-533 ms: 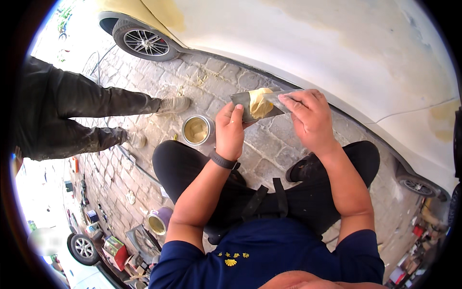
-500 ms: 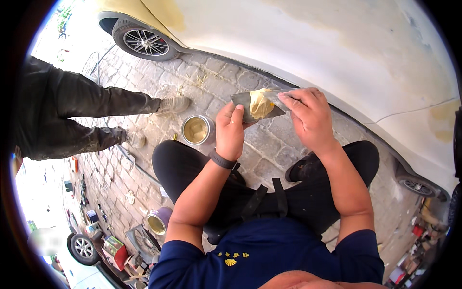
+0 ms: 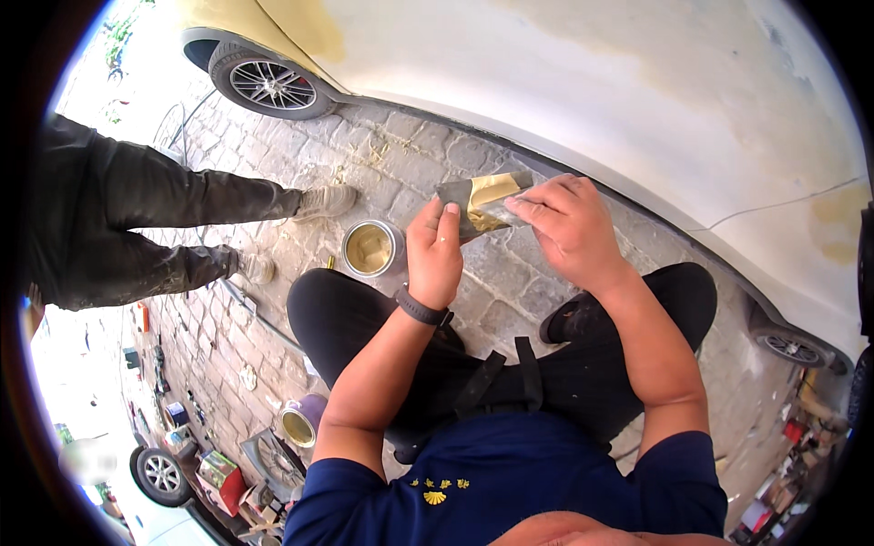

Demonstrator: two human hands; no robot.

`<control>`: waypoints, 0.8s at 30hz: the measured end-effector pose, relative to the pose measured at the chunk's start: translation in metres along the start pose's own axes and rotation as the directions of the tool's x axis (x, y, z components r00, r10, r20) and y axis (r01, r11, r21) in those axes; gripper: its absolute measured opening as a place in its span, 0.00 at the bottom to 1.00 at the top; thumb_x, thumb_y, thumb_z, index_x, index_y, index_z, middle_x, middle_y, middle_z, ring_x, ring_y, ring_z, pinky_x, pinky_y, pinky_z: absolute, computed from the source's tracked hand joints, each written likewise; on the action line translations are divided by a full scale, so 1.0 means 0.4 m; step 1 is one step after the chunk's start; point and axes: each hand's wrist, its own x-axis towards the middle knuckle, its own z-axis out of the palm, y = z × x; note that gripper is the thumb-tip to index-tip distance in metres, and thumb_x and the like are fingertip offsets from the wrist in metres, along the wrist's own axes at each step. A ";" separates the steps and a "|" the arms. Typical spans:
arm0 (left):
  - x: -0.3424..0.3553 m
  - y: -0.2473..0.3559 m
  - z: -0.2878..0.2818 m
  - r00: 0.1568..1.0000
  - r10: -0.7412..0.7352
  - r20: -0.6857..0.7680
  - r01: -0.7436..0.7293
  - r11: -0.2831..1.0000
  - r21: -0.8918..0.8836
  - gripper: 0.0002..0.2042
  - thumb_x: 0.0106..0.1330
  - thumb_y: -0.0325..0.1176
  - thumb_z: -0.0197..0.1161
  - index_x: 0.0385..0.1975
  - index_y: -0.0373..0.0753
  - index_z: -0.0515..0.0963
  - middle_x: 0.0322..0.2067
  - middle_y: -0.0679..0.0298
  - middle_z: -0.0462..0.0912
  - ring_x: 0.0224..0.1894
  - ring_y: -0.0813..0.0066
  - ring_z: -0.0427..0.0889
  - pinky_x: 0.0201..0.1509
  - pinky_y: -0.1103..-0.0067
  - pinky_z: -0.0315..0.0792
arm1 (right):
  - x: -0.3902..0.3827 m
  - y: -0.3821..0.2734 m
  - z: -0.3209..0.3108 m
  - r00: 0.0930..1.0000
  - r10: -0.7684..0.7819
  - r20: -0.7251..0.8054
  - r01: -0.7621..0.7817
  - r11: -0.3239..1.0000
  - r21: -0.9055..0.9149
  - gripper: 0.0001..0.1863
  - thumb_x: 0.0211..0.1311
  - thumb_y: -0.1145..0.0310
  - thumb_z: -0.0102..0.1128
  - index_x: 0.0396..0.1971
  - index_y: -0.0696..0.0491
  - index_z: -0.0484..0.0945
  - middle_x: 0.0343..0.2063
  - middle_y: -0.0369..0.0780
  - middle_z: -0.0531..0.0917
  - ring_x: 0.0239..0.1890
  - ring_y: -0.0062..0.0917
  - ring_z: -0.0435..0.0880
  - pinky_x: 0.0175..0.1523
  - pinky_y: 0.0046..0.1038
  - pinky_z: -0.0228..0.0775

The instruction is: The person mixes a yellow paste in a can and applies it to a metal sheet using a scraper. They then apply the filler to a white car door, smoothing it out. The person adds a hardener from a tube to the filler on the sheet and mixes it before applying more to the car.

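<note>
A: Where does the putty (image 3: pixel 492 187) sit, taken from each grip?

B: Between the two. It is spread on a grey plate (image 3: pixel 454 193), just right of the left hand's (image 3: pixel 433 250) grip and just left of the right hand's (image 3: pixel 574 226) grip.

A: Are both grips occupied?

B: Yes. The left one clamps the plate's left end, thumb on top (the fingers underneath are mostly hidden). The right one pinches a thin grey spreader (image 3: pixel 498 215) by its right end.

A: How does the plate run?

B: Its long axis leads rightward out of the left grip, angled slightly away from the body. The spreader points the other way, leftward out of the right grip, so the two overlap at the putty.

A: Touching?

B: The spreader lies over the putty's near part and looks to be in contact, though its exact edge is too small to tell.

A: Which grip is nearer the putty?

B: The right, by a little: its fingertips come up right beside it, while a bare strip of plate separates the left thumb from it.

A: And the tin (image 3: pixel 399 252)?

B: On the paving (image 3: pixel 501 296), left of the left grip, with similar paste inside.
</note>
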 end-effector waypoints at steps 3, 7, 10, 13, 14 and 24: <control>0.005 -0.007 -0.001 0.999 0.044 -0.002 -0.044 0.998 0.053 0.10 0.80 0.30 0.51 0.45 0.30 0.77 0.40 0.64 0.84 0.42 0.78 0.84 0.48 0.76 0.83 | 0.013 -0.003 -0.004 0.996 0.035 -0.087 -0.037 0.999 -0.015 0.22 0.46 0.83 0.68 0.44 0.50 0.88 0.39 0.35 0.85 0.41 0.35 0.82 0.48 0.36 0.72; -0.001 -0.011 0.001 1.000 0.029 0.005 -0.029 0.998 0.058 0.10 0.80 0.30 0.51 0.46 0.30 0.77 0.40 0.64 0.84 0.41 0.80 0.83 0.48 0.77 0.83 | 0.000 -0.006 0.022 0.999 -0.002 0.050 0.000 0.999 0.037 0.21 0.47 0.83 0.68 0.44 0.50 0.88 0.39 0.35 0.85 0.42 0.35 0.82 0.48 0.35 0.71; 0.006 -0.017 -0.009 0.997 0.071 0.020 -0.073 0.987 0.146 0.10 0.81 0.30 0.51 0.46 0.30 0.77 0.40 0.65 0.84 0.41 0.81 0.82 0.47 0.78 0.82 | 0.005 0.005 -0.006 1.000 0.028 -0.012 -0.028 0.999 0.018 0.20 0.47 0.82 0.70 0.44 0.51 0.88 0.39 0.35 0.85 0.41 0.35 0.81 0.48 0.35 0.71; 0.005 -0.007 0.004 0.995 0.097 0.035 -0.101 0.984 0.146 0.11 0.81 0.30 0.51 0.46 0.30 0.78 0.40 0.65 0.84 0.42 0.82 0.82 0.47 0.79 0.81 | 0.009 0.008 0.014 0.995 0.045 -0.087 -0.047 0.999 -0.025 0.20 0.48 0.81 0.70 0.44 0.51 0.88 0.39 0.35 0.85 0.41 0.35 0.81 0.48 0.35 0.71; 0.002 -0.002 0.012 0.995 0.095 0.037 -0.099 0.988 0.115 0.11 0.81 0.31 0.51 0.46 0.30 0.78 0.40 0.65 0.84 0.42 0.82 0.81 0.47 0.79 0.80 | 0.006 0.007 0.013 0.998 0.038 -0.045 -0.038 0.999 0.000 0.20 0.49 0.82 0.69 0.44 0.51 0.88 0.39 0.35 0.85 0.42 0.35 0.81 0.49 0.35 0.71; 0.005 -0.002 -0.007 0.989 0.143 0.044 -0.150 0.945 0.290 0.13 0.81 0.31 0.51 0.39 0.27 0.76 0.34 0.65 0.83 0.36 0.83 0.77 0.40 0.80 0.75 | 0.024 0.004 -0.026 1.000 0.013 0.023 -0.015 0.996 0.085 0.20 0.50 0.81 0.68 0.44 0.49 0.89 0.39 0.33 0.86 0.43 0.34 0.81 0.49 0.34 0.71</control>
